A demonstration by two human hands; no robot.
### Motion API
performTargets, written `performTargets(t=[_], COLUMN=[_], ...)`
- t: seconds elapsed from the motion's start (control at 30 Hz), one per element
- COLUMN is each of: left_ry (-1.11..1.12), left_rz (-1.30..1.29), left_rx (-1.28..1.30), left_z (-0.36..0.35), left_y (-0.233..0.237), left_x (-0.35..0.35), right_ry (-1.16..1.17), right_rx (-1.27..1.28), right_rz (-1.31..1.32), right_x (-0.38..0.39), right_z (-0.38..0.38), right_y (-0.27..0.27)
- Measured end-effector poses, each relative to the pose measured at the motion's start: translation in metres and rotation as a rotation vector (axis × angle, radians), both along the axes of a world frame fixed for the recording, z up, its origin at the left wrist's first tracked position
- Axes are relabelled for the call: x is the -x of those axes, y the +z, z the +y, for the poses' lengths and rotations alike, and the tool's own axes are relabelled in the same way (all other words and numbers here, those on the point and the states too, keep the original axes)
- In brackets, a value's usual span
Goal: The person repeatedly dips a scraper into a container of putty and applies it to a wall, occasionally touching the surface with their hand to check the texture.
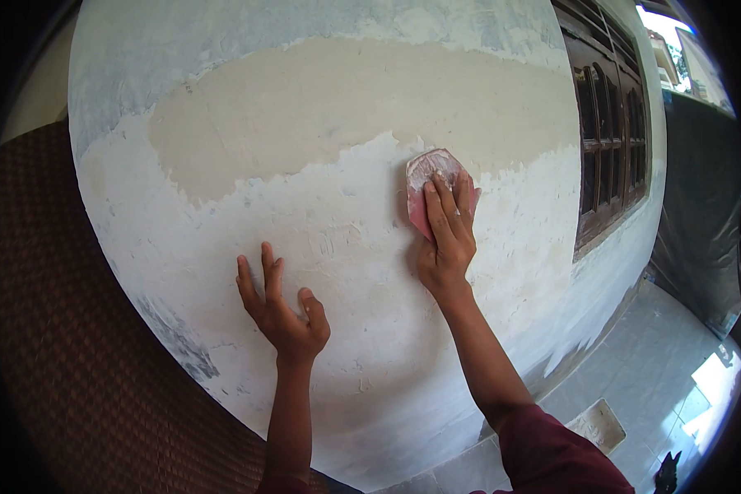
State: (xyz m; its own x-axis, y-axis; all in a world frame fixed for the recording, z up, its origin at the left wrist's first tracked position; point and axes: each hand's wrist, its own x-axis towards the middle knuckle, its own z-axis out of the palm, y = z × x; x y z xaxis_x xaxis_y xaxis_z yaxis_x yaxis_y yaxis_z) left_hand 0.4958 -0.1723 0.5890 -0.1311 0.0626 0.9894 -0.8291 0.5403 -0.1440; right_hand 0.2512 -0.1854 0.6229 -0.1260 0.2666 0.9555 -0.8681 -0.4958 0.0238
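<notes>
Against the wall (337, 222), my right hand (449, 235) presses a flat pink piece smeared with white (421, 216). Its fingers lie over the face of the piece, with white residue on them, and the arm reaches up in a dark red sleeve. The piece sits at the lower border of a beige patch (354, 99), where rough white coating begins. Lower and to the left, my left hand (288, 313) is open, fingers spread, close at the white wall surface and holding nothing.
At right, a dark wooden window (613, 123) is set into the wall, beside a dark sheet (696, 206). A shallow tray with whitish material (598, 426) rests on the grey tiled floor (654, 354). Brown woven matting (66, 329) borders the wall at left.
</notes>
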Motion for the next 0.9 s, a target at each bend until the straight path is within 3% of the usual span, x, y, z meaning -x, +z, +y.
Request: performTargets(t=[0.17, 0.43, 0.7, 0.9], left_ry=[-0.009, -0.048, -0.04, -0.036], left_rz=[0.001, 0.031, 0.02, 0.019], left_rx=[-0.007, 0.004, -0.004, 0.005], left_z=[0.001, -0.002, -0.002, -0.003], left_y=[-0.001, -0.002, -0.001, -0.001], left_x=[0.0, 0.0, -0.001, -0.001], right_ry=[-0.055, -0.004, -0.055, -0.065], right_rx=[-0.009, -0.081, 0.007, -0.068], right_rz=[0.021, 0.041, 0.031, 0.04], right_x=[-0.002, 0.0, -0.01, -0.004], right_z=[-0.01, -0.003, -0.005, -0.004], right_y=[0.04, 0.003, 0.045, 0.005])
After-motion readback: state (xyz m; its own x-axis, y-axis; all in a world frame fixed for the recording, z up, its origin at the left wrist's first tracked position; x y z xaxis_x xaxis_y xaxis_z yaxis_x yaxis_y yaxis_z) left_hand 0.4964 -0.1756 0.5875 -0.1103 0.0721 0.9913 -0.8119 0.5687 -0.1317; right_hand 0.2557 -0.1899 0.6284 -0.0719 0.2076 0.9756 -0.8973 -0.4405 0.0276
